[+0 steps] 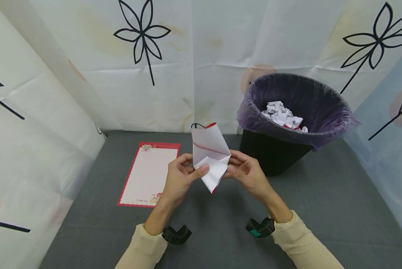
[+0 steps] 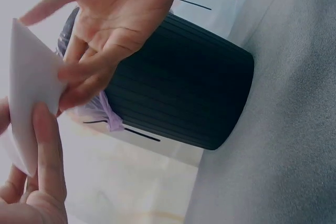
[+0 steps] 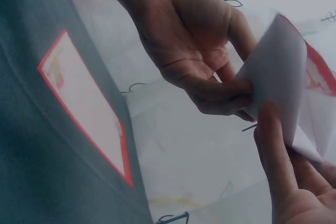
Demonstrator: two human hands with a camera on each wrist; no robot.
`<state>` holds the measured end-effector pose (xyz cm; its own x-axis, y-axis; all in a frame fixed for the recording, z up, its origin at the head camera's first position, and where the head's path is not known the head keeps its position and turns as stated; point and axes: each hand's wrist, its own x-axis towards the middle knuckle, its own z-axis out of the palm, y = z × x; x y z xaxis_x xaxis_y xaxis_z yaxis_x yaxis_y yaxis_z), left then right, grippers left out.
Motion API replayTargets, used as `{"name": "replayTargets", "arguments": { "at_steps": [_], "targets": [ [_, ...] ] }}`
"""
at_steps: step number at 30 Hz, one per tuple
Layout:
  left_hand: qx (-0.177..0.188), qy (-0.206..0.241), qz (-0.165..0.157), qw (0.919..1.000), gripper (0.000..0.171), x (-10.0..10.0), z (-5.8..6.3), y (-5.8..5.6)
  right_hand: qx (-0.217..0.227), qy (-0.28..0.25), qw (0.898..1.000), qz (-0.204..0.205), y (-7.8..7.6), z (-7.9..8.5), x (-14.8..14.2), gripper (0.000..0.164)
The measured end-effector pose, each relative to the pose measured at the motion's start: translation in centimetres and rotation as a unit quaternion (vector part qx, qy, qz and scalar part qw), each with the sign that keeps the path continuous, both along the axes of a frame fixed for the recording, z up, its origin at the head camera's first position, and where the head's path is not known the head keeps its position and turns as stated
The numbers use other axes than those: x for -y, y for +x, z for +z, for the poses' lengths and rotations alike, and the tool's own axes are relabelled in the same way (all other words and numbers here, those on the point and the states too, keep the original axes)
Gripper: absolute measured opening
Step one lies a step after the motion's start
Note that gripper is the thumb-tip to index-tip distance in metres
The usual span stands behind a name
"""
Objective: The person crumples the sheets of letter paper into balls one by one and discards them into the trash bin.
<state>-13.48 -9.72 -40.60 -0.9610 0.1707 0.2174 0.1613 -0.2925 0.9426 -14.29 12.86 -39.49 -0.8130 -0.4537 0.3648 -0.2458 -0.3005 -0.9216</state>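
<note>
Both hands hold up a partly folded sheet of paper [image 1: 210,144], white with red along some edges, above the grey table. The left hand [image 1: 180,178] grips its left side, thumb laid across the front fold and fingers behind. On the other side, the right hand [image 1: 250,172] pinches the right edge between thumb and fingers. A crease crosses the upper part, and the lower part narrows to a downward point. In the right wrist view the folded paper [image 3: 281,69] bulges open, with a red printed border on its inner face.
A flat letter sheet with a red border [image 1: 151,173] lies on the table [image 1: 194,239] at left. At back right stands a black bin [image 1: 271,153] lined with a purple bag [image 1: 254,121], holding crumpled paper [image 1: 281,114]. Patterned cloth [image 1: 217,48] hangs behind and along the sides.
</note>
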Motion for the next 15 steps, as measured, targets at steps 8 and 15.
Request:
{"name": "replayTargets", "arguments": {
  "at_steps": [8, 15],
  "targets": [
    [0.018, -0.002, 0.032, 0.9993, 0.037, -0.6, 0.5, 0.1, -0.042, 0.033, 0.999, 0.002, 0.7, 0.2, 1.1, 0.117],
    [0.036, 0.011, 0.035, 0.9987, 0.035, -0.9, 0.7, 0.1, -0.060, 0.034, 0.997, -0.022, 0.9, 0.2, 1.5, 0.120]
  ]
}}
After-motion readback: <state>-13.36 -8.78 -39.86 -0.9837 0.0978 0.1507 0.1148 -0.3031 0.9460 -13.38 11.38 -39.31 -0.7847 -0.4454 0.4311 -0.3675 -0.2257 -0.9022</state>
